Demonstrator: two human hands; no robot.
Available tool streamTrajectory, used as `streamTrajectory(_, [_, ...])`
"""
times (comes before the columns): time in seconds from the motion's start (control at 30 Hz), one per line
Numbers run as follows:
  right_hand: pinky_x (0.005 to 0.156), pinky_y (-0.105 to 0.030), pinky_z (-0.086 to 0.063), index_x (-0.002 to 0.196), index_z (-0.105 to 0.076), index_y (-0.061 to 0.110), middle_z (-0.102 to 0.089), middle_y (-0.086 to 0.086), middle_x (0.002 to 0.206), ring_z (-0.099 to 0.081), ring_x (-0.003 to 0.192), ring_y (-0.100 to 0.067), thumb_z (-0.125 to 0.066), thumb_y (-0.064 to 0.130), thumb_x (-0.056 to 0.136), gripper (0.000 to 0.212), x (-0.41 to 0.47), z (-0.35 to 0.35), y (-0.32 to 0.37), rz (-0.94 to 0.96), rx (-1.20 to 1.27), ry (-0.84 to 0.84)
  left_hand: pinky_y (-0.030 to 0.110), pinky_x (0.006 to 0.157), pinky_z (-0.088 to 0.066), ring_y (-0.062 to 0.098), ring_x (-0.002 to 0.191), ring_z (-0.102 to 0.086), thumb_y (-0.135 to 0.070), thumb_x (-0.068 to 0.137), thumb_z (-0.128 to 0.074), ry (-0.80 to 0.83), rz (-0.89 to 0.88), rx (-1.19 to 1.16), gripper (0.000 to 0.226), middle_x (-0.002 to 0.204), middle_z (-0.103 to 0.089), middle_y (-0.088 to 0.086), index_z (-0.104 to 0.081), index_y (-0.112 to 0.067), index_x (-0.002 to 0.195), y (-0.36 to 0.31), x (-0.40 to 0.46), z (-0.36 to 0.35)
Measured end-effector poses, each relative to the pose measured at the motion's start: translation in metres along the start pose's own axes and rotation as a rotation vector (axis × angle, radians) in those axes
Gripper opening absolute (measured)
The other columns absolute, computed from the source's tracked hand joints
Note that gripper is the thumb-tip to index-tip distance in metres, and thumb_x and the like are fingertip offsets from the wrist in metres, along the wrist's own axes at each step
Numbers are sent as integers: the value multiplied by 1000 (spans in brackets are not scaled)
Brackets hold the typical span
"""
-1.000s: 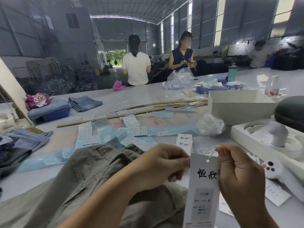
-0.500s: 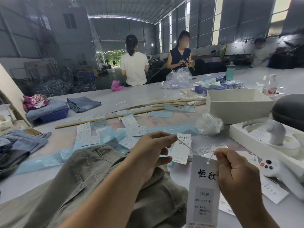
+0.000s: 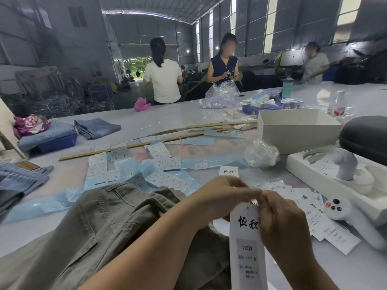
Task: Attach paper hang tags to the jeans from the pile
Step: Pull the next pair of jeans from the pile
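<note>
- Head view: the left hand (image 3: 222,197) and the right hand (image 3: 280,218) meet at about 5 o'clock in the frame, fingertips touching over the top edge of a long white paper hang tag (image 3: 247,245).
- The left hand's fingers curl in a pinch at the tag's top; the right hand's thumb and fingers pinch the same upper corner from the 3 o'clock side.
- The hang tag is a stiff, narrow rectangle that hangs down from the two hands, with bold black characters near its top and a grey printed panel reading "1103#" below.
- Under the left forearm, at 7 o'clock, lie the olive-grey jeans (image 3: 109,231), a heavy twill with stitched seams and a flap pocket, spread flat on the glossy white desk (image 3: 167,116).
- At 11 o'clock from the hands, small white printed labels (image 3: 159,151) lie scattered over thin, crinkled pale-blue plastic strips (image 3: 211,163).
- A loose fan of more paper tags (image 3: 318,218) lies at 3 o'clock, just beside a smooth white controller (image 3: 343,210).
- Folded blue denim (image 3: 96,127) sits at 10 o'clock, and an open white cardboard box (image 3: 293,130) at 1 o'clock.
</note>
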State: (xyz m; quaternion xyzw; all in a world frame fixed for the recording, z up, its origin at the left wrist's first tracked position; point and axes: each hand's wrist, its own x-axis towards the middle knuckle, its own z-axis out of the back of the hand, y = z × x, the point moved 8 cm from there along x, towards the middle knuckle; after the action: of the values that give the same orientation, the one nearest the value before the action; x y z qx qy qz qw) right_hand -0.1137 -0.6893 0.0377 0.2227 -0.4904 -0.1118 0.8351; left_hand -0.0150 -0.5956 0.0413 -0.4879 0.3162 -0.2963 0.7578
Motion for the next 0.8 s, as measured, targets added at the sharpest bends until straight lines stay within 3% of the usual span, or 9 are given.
streamTrajectory(0.17, [49,-35,-43,75,-65,5,-60,-6,57,-54,51,-29,-52,13,95,25,13,-5,-28,-91,20,34,17,42,-48,10,63,-61,-13,84,-68,-66,49,324,16,78,-63,-3,-64,-20,97,1,26,-12])
streamTrajectory(0.3, [51,-34,-36,69,-56,5,-53,-6,55,-48,53,-32,-55,9,96,27,27,-7,-57,-188,-17,62,27,50,-56,25,73,-66,-6,90,-64,-77,185,249,8,81,-65,8,-64,-7,98,7,64,-24])
streamTrajectory(0.37, [52,-37,-38,67,-51,5,-51,-6,55,-47,54,-34,-52,11,97,31,32,-7,-72,-224,-13,70,31,51,-58,29,75,-66,1,91,-59,-87,256,186,11,87,-66,15,-63,-4,101,18,79,-35])
streamTrajectory(0.43, [53,-39,-40,67,-50,4,-50,-6,55,-48,55,-34,-51,11,98,32,36,-6,-85,-237,-14,69,39,62,-60,32,81,-68,4,91,-55,-73,306,128,14,94,-68,20,-60,-3,102,32,94,-48])
streamTrajectory(0.5, [56,-40,-44,69,-53,4,-54,-6,58,-52,58,-32,-51,13,99,32,41,-10,-98,-266,4,95,39,64,-59,31,81,-67,3,93,-54,-59,333,76,14,89,-66,16,-58,-3,104,42,108,-59])
streamTrajectory(0.57, [59,-36,-45,72,-57,6,-59,-4,62,-55,63,-27,-50,15,100,30,46,-14,-111,-306,22,125,37,60,-58,29,77,-66,3,94,-52,-62,341,9,13,87,-64,15,-57,-2,104,47,122,-68])
streamTrajectory(0.7, [53,-17,-36,71,-58,14,-60,3,63,-55,62,-7,-49,16,101,31,61,-15,-129,-362,64,93,35,50,-58,25,65,-64,1,95,-45,-74,362,9,26,111,-66,20,-57,-1,117,55,139,-83])
streamTrajectory(0.8, [49,-12,-35,71,-59,16,-61,5,62,-56,62,-4,-47,19,101,33,71,-25,-138,-400,128,93,45,69,-62,35,85,-68,-5,93,-45,-108,276,207,25,117,-62,20,-60,-1,112,69,150,-85])
